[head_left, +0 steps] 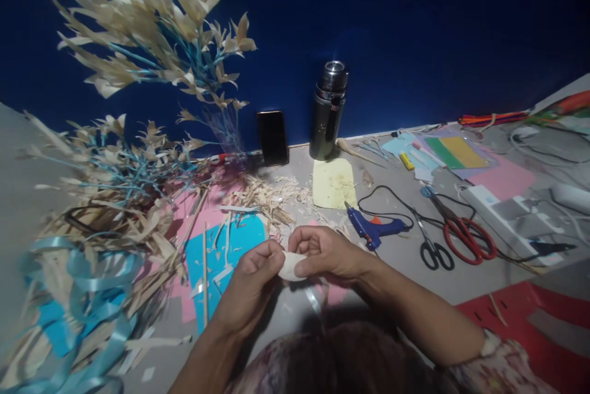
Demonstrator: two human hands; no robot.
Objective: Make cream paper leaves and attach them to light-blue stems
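A pale cream, petal-shaped piece of dried husk (290,266) is stretched between my two hands, low in the middle of the view. My left hand (252,280) pinches its left end between thumb and fingers. On the other side, my right hand (326,252) grips the right end, thumb on top and fingers curled behind. Both hands are just above the tabletop, near a blue sheet (249,231) strewn with husk scraps. Husk flowers on blue-wrapped stems (188,43) stand in a clear vase at the back left.
A blue glue gun (375,228), small scissors (436,252) and large red-handled scissors (468,237) lie to the right. Behind stand a phone (273,137) and a metal flask (328,114). Light-blue ribbon (110,289) and loose husks (157,259) cover the left. A power strip (502,216) lies far right.
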